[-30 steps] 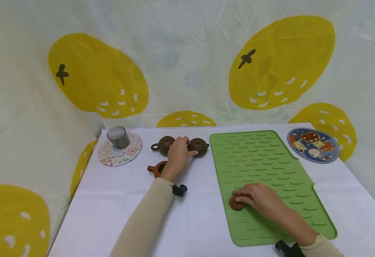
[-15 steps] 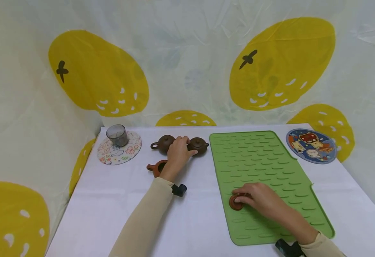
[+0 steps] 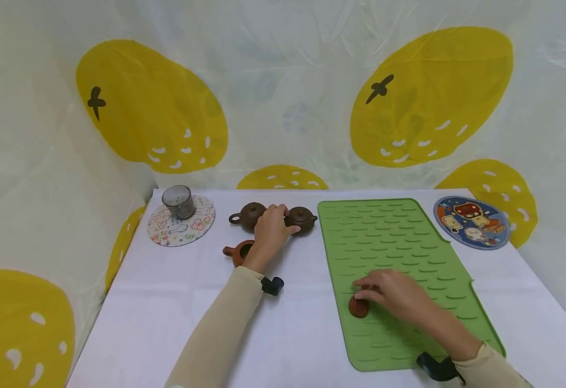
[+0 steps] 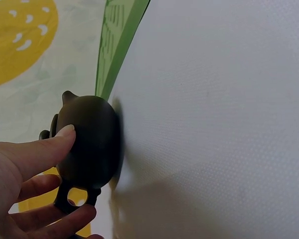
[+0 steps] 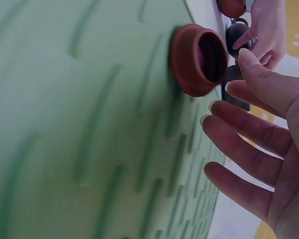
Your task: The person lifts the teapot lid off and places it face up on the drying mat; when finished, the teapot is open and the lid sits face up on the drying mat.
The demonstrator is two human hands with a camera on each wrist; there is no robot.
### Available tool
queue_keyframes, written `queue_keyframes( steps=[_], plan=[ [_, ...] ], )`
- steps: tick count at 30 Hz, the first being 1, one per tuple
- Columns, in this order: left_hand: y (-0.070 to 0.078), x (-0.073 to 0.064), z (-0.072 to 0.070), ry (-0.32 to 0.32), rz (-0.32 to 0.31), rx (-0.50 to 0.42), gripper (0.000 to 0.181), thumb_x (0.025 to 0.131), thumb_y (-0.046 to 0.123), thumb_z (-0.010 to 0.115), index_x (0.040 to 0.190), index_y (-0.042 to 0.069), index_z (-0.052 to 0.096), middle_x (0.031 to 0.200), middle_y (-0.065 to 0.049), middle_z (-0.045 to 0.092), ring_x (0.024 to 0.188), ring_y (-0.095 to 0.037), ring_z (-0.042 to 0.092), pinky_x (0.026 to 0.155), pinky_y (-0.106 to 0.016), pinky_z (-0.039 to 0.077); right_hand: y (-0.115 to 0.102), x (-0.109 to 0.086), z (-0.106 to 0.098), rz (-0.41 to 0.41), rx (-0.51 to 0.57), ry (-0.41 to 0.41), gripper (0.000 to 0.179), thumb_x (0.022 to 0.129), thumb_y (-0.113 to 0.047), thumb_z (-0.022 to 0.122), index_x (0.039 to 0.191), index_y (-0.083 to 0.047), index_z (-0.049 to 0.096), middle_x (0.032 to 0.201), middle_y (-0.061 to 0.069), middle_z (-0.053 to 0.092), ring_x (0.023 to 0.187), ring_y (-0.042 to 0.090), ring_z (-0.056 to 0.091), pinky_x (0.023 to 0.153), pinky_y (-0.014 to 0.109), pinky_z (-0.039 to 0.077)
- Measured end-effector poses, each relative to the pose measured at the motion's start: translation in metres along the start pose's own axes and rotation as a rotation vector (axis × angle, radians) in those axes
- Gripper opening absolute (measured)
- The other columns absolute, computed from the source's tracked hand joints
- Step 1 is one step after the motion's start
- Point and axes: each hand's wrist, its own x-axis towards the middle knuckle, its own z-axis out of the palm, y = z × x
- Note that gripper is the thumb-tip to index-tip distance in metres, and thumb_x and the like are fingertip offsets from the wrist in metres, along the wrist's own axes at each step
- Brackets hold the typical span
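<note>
Far left corner of the table, and there's a round floral mat with a smoky see-through cup standing upright on its far part. Moving right along the far edge, here's a brown teapot, its looped handle pointing left. Just nearer than that sits a reddish-brown teapot, its dark mouth uncovered, partly hidden behind the forearm.

Now the left hand, and this grip is clamped on a dark teapot! The left wrist view has the thumb pressed to the pot's side and the fingers curled about its handle end. That pot sits upright near the far edge of the table, lid on, spout towards the right, just beside the green mat.

On to that mat, ridged all over and taking up much of the table's right half. Near its left edge, towards the near left corner, lies a round reddish-brown lid, and the right wrist view shows its hollow facing up. Right there is the right hand, its grip apart: thumb and fingers loose and spread, holding nothing, the tips just beside the lid and clear of it.

Last, the far right corner of the table: a round blue mat covered in cartoon figures, lying flat.
</note>
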Motion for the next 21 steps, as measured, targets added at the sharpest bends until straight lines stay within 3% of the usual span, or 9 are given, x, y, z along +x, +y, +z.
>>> queue_keyframes(
  steps=[5,12,16,21],
  plan=[
    [0.002,-0.001,0.0,0.003,-0.004,0.005,0.044,0.08,0.039,0.087,0.108,0.012,0.067,0.104,-0.007,0.065,0.094,-0.024,0.066,0.084,-0.041,0.057,0.0,0.017,-0.012,0.0,-0.031,-0.001,0.027,0.093,-0.033,0.072,0.113,-0.015,0.078,0.096,-0.006,0.078,0.08,0.003,0.069,0.068,0.023,0.055],
    [0.004,-0.002,0.001,-0.018,-0.011,0.006,0.044,0.081,0.039,0.086,0.11,0.012,0.067,0.106,-0.008,0.066,0.096,-0.026,0.067,0.084,-0.041,0.057,-0.009,0.05,-0.024,-0.078,-0.104,0.006,0.025,0.094,-0.03,0.073,0.114,-0.016,0.079,0.098,-0.002,0.077,0.082,0.01,0.071,0.071,0.029,0.056],
    [0.004,-0.002,-0.001,-0.011,-0.012,0.001,0.044,0.081,0.039,0.087,0.11,0.012,0.067,0.105,-0.008,0.066,0.095,-0.026,0.067,0.084,-0.041,0.057,-0.013,0.071,-0.024,-0.1,-0.127,0.013,0.026,0.095,-0.027,0.071,0.117,-0.014,0.077,0.106,0.004,0.076,0.093,0.02,0.073,0.078,0.039,0.059],
    [0.004,-0.002,-0.002,0.003,-0.006,0.0,0.044,0.08,0.039,0.087,0.109,0.011,0.068,0.105,-0.008,0.066,0.096,-0.027,0.067,0.084,-0.042,0.057,-0.014,0.1,-0.019,-0.13,-0.173,0.08,0.031,0.096,-0.023,0.072,0.125,-0.013,0.073,0.119,0.009,0.074,0.109,0.028,0.071,0.089,0.046,0.058]
  ],
)
